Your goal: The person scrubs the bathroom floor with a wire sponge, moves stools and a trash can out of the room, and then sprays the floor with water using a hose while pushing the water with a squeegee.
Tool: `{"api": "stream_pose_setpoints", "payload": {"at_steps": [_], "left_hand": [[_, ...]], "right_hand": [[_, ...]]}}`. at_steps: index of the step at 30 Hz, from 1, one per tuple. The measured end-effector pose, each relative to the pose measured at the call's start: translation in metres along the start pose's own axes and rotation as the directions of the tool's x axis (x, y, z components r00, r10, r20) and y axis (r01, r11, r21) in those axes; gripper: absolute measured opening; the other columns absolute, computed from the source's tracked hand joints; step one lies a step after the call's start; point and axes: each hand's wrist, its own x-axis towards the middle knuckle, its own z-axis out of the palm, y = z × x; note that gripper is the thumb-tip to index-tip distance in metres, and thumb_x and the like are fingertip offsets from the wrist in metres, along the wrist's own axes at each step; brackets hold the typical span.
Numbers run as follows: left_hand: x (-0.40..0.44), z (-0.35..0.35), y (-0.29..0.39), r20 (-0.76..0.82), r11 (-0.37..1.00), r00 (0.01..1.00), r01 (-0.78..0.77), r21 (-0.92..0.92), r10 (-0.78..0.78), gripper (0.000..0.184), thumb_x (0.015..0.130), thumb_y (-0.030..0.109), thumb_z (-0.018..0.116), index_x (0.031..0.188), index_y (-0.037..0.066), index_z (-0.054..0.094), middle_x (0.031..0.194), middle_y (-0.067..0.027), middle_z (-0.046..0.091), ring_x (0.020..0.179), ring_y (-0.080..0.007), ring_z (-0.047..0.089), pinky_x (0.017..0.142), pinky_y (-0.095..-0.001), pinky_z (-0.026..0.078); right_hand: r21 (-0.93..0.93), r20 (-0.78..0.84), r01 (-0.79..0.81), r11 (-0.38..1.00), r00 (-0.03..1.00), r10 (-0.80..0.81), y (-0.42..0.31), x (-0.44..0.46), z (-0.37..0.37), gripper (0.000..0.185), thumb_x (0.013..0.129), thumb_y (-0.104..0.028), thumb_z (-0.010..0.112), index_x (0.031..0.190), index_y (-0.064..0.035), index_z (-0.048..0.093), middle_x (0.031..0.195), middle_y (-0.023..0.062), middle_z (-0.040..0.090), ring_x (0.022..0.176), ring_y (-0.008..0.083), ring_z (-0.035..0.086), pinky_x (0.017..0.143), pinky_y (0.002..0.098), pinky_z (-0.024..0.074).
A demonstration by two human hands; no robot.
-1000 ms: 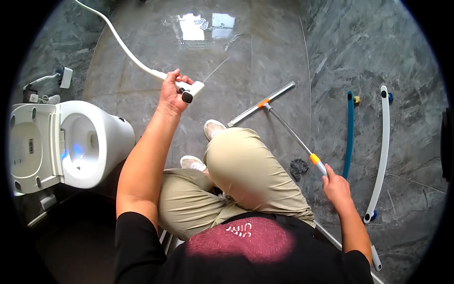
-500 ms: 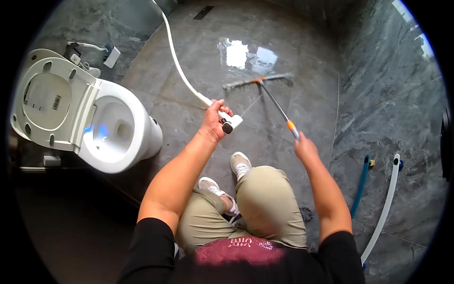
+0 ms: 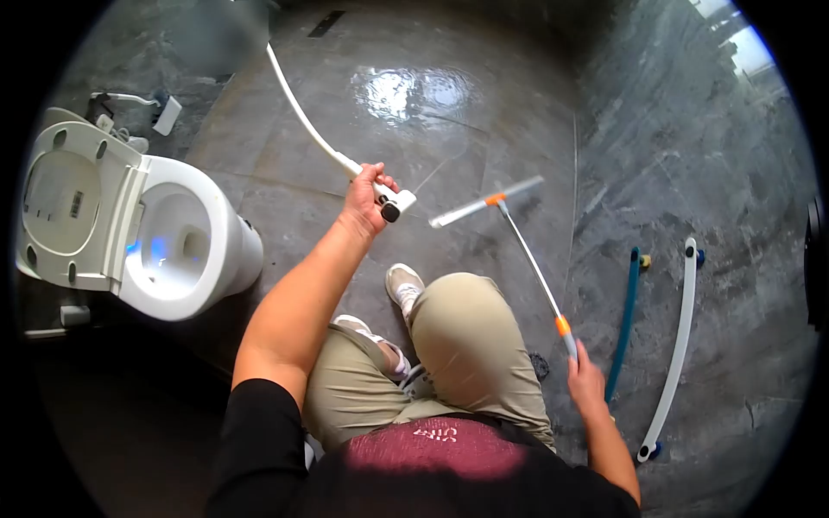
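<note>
My left hand (image 3: pixel 370 200) is closed around a white spray nozzle (image 3: pixel 400 205) with a black button. A thin jet of water leaves the nozzle toward the wet grey floor (image 3: pixel 414 95), and its white hose (image 3: pixel 298 108) runs up and away. My right hand (image 3: pixel 587 380) is wrapped round the grey handle end of a squeegee (image 3: pixel 537 268). The squeegee's long blade lies ahead of my knees, to the right of the nozzle, slightly blurred, with an orange joint at its middle.
A white toilet (image 3: pixel 237 259) with its lid up stands at the left. On the right are a teal curved bar (image 3: pixel 626 319) and a white curved bar (image 3: pixel 680 345). A dark fuzzy scrubber (image 3: pixel 540 367) lies beside my right knee. A dark drain strip (image 3: pixel 326 23) is at the far floor.
The squeegee went forward onto the floor ahead, then came back toward me with my right hand. Ripples now show on the wet patch. My left hand still holds the nozzle.
</note>
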Motion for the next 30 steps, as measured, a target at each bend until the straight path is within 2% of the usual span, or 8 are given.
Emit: {"api": "stream_pose_setpoints", "payload": {"at_steps": [5,7,11,17,21,23,26,30], "left_hand": [[0.015,0.000,-0.011,-0.005,0.999,0.999,0.048,0.017,-0.048,0.016,0.080,0.008,0.058,0.071,0.012,0.045,0.057,0.0010,0.042,0.053,-0.0143,0.045,0.059,-0.0317,0.047],[0.014,0.003,-0.015,-0.014,0.996,1.000,0.007,0.092,-0.006,0.016,0.079,0.008,0.058,0.071,0.012,0.045,0.057,0.0010,0.042,0.054,-0.0144,0.045,0.059,-0.0320,0.047],[0.009,0.006,-0.021,-0.037,0.998,0.999,0.012,0.067,-0.010,0.018,0.078,0.004,0.057,0.073,0.013,0.042,0.057,0.0008,0.042,0.052,-0.0130,0.045,0.055,-0.0312,0.045],[0.013,0.002,-0.008,-0.076,0.999,0.997,-0.011,0.050,0.015,0.017,0.079,0.004,0.056,0.072,0.012,0.043,0.057,0.0004,0.043,0.052,-0.0130,0.046,0.055,-0.0312,0.046],[0.018,0.014,0.005,-0.084,0.999,0.996,-0.039,-0.013,0.038,0.018,0.078,0.003,0.058,0.074,0.013,0.043,0.057,0.0004,0.043,0.052,-0.0126,0.047,0.051,-0.0313,0.046],[0.014,0.022,0.003,-0.109,0.998,0.992,-0.063,0.013,0.064,0.019,0.078,0.005,0.059,0.070,0.012,0.043,0.056,0.0003,0.043,0.053,-0.0136,0.046,0.056,-0.0328,0.047],[0.013,0.039,-0.001,-0.078,0.999,0.996,-0.034,-0.014,0.032,0.019,0.077,0.005,0.059,0.070,0.013,0.043,0.056,0.0007,0.043,0.052,-0.0133,0.045,0.055,-0.0313,0.046],[0.001,0.059,-0.018,-0.054,0.997,0.998,-0.040,0.059,0.043,0.019,0.078,0.005,0.059,0.071,0.013,0.043,0.056,0.0011,0.042,0.053,-0.0130,0.046,0.055,-0.0310,0.046]], "right_hand": [[-0.056,0.045,-0.106,0.993,0.993,0.108,0.042,-0.056,0.014,0.048,0.087,-0.023,0.049,0.133,-0.0179,0.038,0.077,0.0226,0.062,0.070,0.0412,0.059,0.063,0.0495,0.0456],[-0.161,0.130,-0.025,0.987,0.990,0.046,0.041,-0.044,0.022,0.049,0.086,-0.022,0.048,0.134,-0.0172,0.036,0.076,0.0220,0.061,0.070,0.0407,0.059,0.063,0.0502,0.0455],[-0.124,0.112,0.147,0.981,0.985,-0.133,0.009,0.049,0.020,0.050,0.086,-0.022,0.048,0.134,-0.0160,0.034,0.077,0.0216,0.061,0.070,0.0394,0.059,0.063,0.0502,0.0459],[-0.142,0.038,0.398,0.906,0.917,-0.397,-0.116,0.242,-0.008,0.044,0.085,-0.022,0.048,0.127,-0.0127,0.041,0.088,0.0201,0.062,0.080,0.0382,0.060,0.070,0.0479,0.0468],[-0.162,0.039,0.408,0.899,0.912,-0.407,-0.186,0.322,-0.013,0.044,0.086,-0.024,0.046,0.128,-0.0142,0.040,0.098,0.0174,0.062,0.089,0.0353,0.060,0.075,0.0464,0.0469],[-0.184,-0.054,0.365,0.913,0.924,-0.380,-0.203,0.333,-0.008,0.045,0.087,-0.025,0.046,0.130,-0.0160,0.040,0.100,0.0170,0.062,0.091,0.0351,0.059,0.077,0.0463,0.0465],[-0.073,-0.064,0.349,0.934,0.933,-0.354,-0.186,0.308,-0.005,0.045,0.088,-0.027,0.045,0.132,-0.0177,0.040,0.099,0.0183,0.062,0.090,0.0361,0.059,0.077,0.0469,0.0459],[0.084,-0.067,0.289,0.954,0.957,-0.284,-0.092,0.226,-0.007,0.047,0.088,-0.028,0.046,0.133,-0.0189,0.038,0.094,0.0214,0.062,0.087,0.0389,0.059,0.076,0.0483,0.0455]]}}
